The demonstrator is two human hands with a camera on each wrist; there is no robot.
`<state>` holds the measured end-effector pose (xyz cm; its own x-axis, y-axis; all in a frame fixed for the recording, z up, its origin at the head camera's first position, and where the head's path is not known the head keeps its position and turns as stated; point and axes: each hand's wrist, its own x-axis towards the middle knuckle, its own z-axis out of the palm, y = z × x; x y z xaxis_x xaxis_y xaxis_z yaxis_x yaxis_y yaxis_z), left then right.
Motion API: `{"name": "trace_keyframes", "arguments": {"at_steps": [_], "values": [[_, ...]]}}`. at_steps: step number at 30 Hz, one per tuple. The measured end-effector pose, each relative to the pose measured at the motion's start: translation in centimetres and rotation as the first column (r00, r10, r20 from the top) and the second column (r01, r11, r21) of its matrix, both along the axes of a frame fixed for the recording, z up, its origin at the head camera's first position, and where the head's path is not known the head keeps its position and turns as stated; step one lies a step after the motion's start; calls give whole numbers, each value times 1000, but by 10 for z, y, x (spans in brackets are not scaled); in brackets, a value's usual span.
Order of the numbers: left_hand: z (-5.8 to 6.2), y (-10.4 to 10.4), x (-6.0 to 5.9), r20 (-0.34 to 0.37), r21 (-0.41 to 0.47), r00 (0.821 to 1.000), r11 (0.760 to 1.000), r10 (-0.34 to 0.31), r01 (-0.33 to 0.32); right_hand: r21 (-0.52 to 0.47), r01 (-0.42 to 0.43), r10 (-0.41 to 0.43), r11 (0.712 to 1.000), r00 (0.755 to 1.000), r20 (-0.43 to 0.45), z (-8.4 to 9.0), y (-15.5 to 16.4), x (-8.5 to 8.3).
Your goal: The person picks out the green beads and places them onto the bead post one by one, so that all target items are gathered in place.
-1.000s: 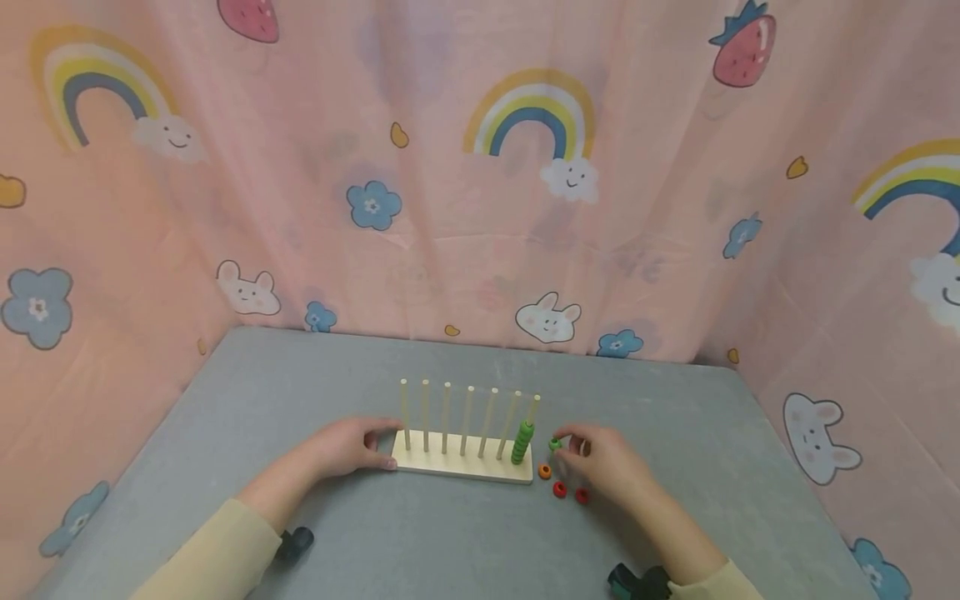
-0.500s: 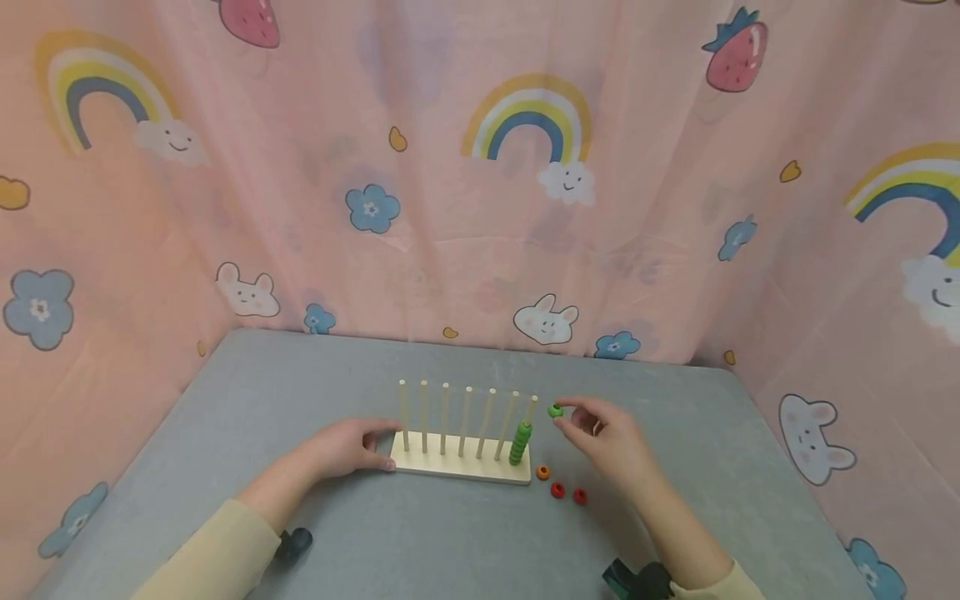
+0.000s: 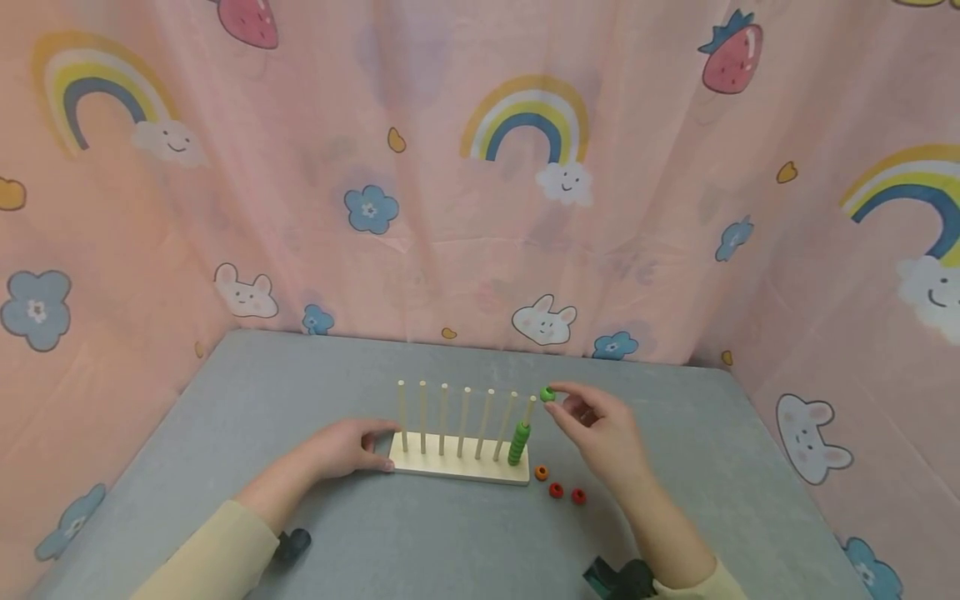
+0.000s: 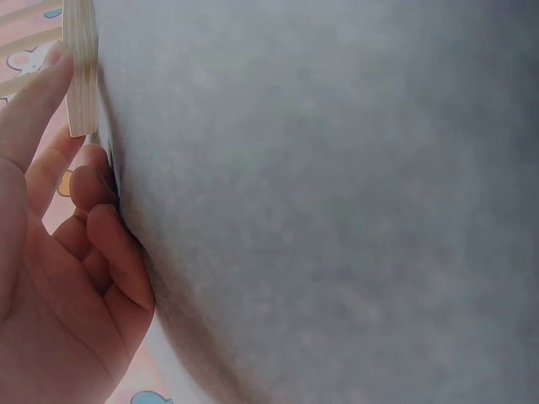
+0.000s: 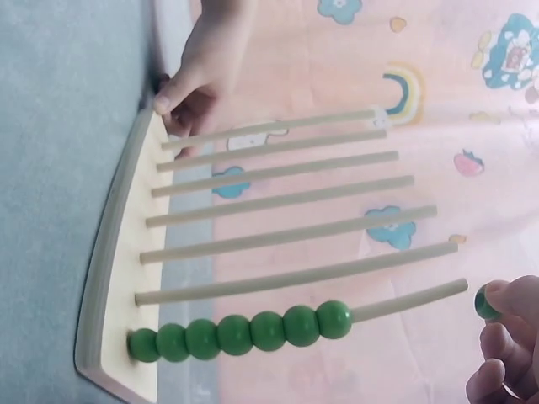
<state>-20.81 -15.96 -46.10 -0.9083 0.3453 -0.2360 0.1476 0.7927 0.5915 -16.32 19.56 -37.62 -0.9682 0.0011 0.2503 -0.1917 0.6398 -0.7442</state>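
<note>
A pale wooden board with several upright pegs, a peg stand [image 3: 457, 469], stands on the grey table. Green beads [image 3: 519, 443] are stacked on its rightmost peg, whose upper part sticks out bare. My left hand [image 3: 347, 450] holds the stand's left end, thumb at the near corner and a finger behind; in the left wrist view the thumb presses the wooden edge [image 4: 82, 71]. Between thumb and index finger my right hand [image 3: 603, 429] pinches one green bead [image 3: 547, 394]. In the right wrist view that bead, partly covered by the fingers, is just off the tip of the rightmost peg [image 5: 413, 301].
An orange bead [image 3: 542, 472] and two red beads [image 3: 556, 490] lie on the table [image 3: 420, 542] off the stand's right end, below my right hand. A pink patterned curtain [image 3: 450, 275] encloses the table at the back and sides.
My right hand has lifted the green bead from the table beside the stand and brought it up and left to the rightmost peg's top. My left hand keeps its hold on the stand.
</note>
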Motion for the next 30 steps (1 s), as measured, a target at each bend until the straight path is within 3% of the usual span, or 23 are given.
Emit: {"name": "trace_keyframes", "arguments": {"at_steps": [21,30], "values": [[1,0,-1,2,-12,1000,1000,-14,14,-59,-21,24,998,999,42,-7,-13,-3],[-2,0,-2,3,-10,1000,1000,-1,1,-66,-40,46,997,995,92,-22,-14,-4]]}}
